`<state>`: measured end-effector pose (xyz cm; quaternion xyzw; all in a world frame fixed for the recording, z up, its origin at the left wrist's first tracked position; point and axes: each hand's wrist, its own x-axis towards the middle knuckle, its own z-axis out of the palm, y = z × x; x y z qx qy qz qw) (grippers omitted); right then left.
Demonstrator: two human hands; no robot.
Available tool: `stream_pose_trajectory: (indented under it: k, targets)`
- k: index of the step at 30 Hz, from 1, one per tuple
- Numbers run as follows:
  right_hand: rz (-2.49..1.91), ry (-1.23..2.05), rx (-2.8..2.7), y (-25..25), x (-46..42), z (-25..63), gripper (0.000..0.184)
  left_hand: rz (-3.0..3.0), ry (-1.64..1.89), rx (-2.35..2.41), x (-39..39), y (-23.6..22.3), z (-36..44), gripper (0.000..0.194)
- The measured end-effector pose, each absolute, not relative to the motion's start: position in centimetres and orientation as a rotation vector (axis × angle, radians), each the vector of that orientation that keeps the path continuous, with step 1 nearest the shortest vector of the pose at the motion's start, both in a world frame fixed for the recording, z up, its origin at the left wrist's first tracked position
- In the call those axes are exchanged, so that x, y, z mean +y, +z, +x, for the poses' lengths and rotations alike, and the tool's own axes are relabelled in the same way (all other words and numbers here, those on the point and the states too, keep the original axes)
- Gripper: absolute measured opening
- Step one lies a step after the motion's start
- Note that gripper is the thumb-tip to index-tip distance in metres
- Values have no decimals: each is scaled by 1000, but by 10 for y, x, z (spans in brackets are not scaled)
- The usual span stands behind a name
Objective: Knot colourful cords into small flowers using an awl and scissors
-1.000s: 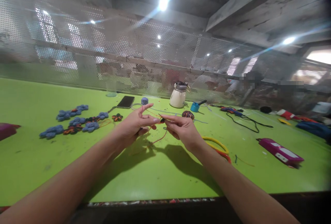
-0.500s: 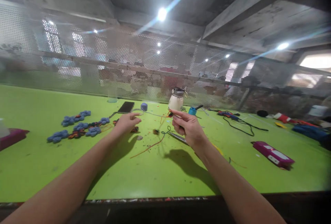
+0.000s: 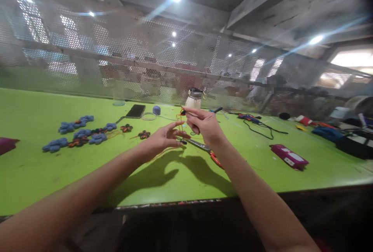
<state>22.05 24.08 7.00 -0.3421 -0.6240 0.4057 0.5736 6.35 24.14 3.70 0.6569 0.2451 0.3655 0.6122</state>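
Note:
My right hand (image 3: pixel 205 126) pinches a small dark crochet piece (image 3: pixel 183 112) at its fingertips. Loops of orange yarn (image 3: pixel 179 122) hang from it. Just below and to the left, my left hand (image 3: pixel 161 139) reaches toward these strands with its fingers apart. A small dark tuft of yarn (image 3: pixel 183 141) is by its thumb. Scissors with orange handles (image 3: pixel 216 160) lie under my right hand, blades toward the left hand. Two orange-and-black crochet flowers (image 3: pixel 144 134) rest on the table left of my hands.
Further left lie blue and orange-black crochet flower strips (image 3: pixel 97 138). Behind are a phone (image 3: pixel 135 111), a blue yarn ball (image 3: pixel 156 110) and a pale jar (image 3: pixel 193 100). A magenta box (image 3: pixel 288 157) and a black cord (image 3: pixel 271 131) lie right on the green table (image 3: pixel 87 182).
My left hand drew back left over the flowers, then returned to the hanging yarn. One flower now shows uncovered. My right hand kept its pinch on the crochet piece; the scissors came into view.

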Motion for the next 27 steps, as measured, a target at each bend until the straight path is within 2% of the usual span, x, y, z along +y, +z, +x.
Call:
stream_pose_trajectory:
  k: [4, 7, 11, 13, 16, 19, 23, 27]
  targets:
    - [-783, 812, -1381, 94, 243, 239, 35, 1782, 868, 840, 241, 46, 54, 22]
    - [-771, 751, -1189, 98, 251, 261, 40, 1894, 935, 941, 236, 54, 40, 33]
    - [-916, 833, -1064, 80, 254, 280, 51, 1705, 1004, 668, 216, 64, 22, 35]
    - [-932, 843, -1063, 69, 251, 280, 55, 1819, 955, 664, 205, 66, 16, 34]
    - [-935, 827, -1060, 60, 249, 272, 58, 2278, 684, 791, 204, 61, 11, 31]
    - [-925, 793, -1055, 65, 252, 266, 58, 2480, 510, 1075, 224, 47, 6, 27]
    - [-896, 712, -1022, 79, 259, 275, 55, 2420, 519, 1276, 252, 33, -14, 30]
    - [-923, 589, -870, 84, 271, 305, 43, 2391, 628, 1414, 255, 33, -39, 40]
